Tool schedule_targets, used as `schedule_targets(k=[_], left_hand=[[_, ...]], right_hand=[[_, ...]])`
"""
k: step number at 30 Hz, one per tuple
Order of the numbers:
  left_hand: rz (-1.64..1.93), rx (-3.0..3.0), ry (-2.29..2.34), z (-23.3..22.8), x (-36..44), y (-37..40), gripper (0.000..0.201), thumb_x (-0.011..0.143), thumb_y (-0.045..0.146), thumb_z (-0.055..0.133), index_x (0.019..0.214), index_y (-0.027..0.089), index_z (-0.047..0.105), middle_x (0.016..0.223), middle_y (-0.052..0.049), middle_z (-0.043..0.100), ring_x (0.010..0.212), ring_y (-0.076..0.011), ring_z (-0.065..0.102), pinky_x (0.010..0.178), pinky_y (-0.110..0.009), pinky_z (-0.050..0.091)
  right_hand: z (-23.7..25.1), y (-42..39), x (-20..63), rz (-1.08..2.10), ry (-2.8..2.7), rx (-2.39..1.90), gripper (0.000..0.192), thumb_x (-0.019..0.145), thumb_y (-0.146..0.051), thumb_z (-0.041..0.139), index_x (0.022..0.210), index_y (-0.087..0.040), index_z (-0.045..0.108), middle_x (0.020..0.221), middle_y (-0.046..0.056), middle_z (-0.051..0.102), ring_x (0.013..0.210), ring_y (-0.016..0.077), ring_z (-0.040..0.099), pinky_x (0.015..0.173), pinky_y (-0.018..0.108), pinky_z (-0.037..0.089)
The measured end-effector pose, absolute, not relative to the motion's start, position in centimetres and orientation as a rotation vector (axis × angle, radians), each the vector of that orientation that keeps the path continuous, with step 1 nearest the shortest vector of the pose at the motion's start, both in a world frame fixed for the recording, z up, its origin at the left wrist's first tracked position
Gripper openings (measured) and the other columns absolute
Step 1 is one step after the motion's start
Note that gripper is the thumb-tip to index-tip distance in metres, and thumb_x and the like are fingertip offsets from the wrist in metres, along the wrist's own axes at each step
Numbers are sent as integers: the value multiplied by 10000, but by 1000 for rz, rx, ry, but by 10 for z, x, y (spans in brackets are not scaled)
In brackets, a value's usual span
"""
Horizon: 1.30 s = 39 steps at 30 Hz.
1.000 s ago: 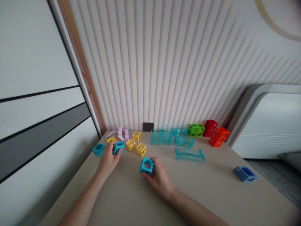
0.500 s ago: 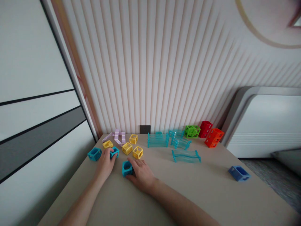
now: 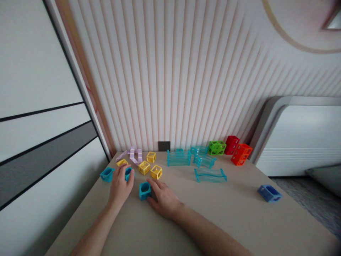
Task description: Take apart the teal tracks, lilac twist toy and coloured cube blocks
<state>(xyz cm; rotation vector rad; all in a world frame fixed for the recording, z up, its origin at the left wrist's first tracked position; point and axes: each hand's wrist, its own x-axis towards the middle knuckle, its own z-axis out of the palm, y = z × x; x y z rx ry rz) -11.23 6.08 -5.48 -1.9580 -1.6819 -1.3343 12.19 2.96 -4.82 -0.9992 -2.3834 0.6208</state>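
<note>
My left hand (image 3: 120, 185) is at a teal block (image 3: 129, 174) with a hollow middle, its fingers spread over the block's far side and the thumb at its near side. The palm hides part of that block. Just right of another teal block (image 3: 145, 191) with a round opening on top is my right hand (image 3: 163, 199); its fingers and thumb are apart, the fingertips close to the block's right side. A third teal block (image 3: 107, 174) lies left of my left hand. Beyond the hands are yellow frame blocks (image 3: 144, 168), one partly behind my left fingers.
Lilac track pieces (image 3: 135, 155) lie at the back left. Clear teal track pieces (image 3: 179, 158) stand along the wall, near green (image 3: 217, 147), red (image 3: 232, 145) and orange blocks (image 3: 241, 154). A blue block (image 3: 269, 193) sits near the table's right edge.
My left fingers have spread and loosened around the teal block. My right thumb has drawn back from the other teal block, which stays nearly in place.
</note>
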Motion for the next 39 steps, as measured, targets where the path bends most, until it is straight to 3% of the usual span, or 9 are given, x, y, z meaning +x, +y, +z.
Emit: schedule_targets(k=[7, 11, 14, 16, 20, 26, 31, 39], left_hand=[[-1309, -2325, -1370, -36, -89, 40, 179, 963, 231, 492, 1101, 221, 606, 1226, -102, 593, 1189, -263, 570, 1042, -446, 469], [-1246, -2451, -1285, -34, -75, 31, 216, 948, 237, 522, 1147, 222, 606, 1249, -103, 595, 1225, -267, 555, 1047, -438, 475], [-1234, -2488, -1247, -32, -70, 28, 169, 941, 220, 532, 1074, 234, 635, 1217, -87, 624, 1209, -257, 570, 1033, -416, 489], [-1242, -2497, -1243, -32, -69, 27, 143, 941, 207, 530, 1015, 237, 649, 1190, -79, 639, 1192, -249, 582, 1012, -398, 503], [-1243, -2504, -1252, -34, -69, 29, 126, 944, 193, 531, 957, 236, 649, 1179, -75, 643, 1178, -244, 588, 1004, -395, 508], [-1238, -2511, -1260, -34, -69, 29, 121, 948, 165, 522, 939, 221, 629, 1147, -82, 651, 1143, -238, 601, 994, -403, 513], [-1245, -2492, -1294, -32, -69, 30, 123, 940, 155, 519, 923, 214, 626, 1120, -83, 659, 1116, -240, 613, 975, -410, 526], [-1211, -2521, -1329, -34, -69, 31, 136, 936, 154, 511, 912, 215, 630, 1103, -79, 665, 1098, -233, 623, 967, -404, 534]], right_hand=[[-52, 27, 121, 529, -2382, -974, 698, 864, -250, 607, 1506, -191, 342, 1467, 122, 504, 1295, 273, 524, 1103, 389, 430], [-37, 45, 141, 220, -2401, -910, 584, 885, -177, 560, 1452, -221, 425, 1407, 111, 556, 1278, 264, 510, 1101, 429, 405], [-19, 76, 173, -54, -2277, -1175, 525, 901, -130, 538, 1415, -216, 481, 1419, 141, 534, 1310, 288, 472, 1108, 457, 376], [-9, 99, 195, -161, -2156, -1482, 597, 879, -171, 609, 1454, -193, 447, 1477, 178, 466, 1369, 337, 410, 1127, 485, 338], [-2, 126, 215, -135, -2124, -1865, 733, 855, -251, 687, 1513, -197, 368, 1540, 201, 381, 1407, 362, 374, 1090, 467, 365], [-10, 137, 186, -100, -2212, -1896, 563, 898, -230, 626, 1439, -244, 474, 1493, 169, 458, 1357, 337, 431, 1078, 473, 363], [-16, 149, 158, -41, -2282, -1826, 449, 899, -187, 604, 1344, -243, 567, 1421, 146, 529, 1282, 307, 498, 986, 400, 448], [-20, 161, 123, 28, -2328, -1653, 366, 895, -192, 624, 1259, -220, 633, 1315, 117, 607, 1217, 280, 539, 1001, 358, 441]])
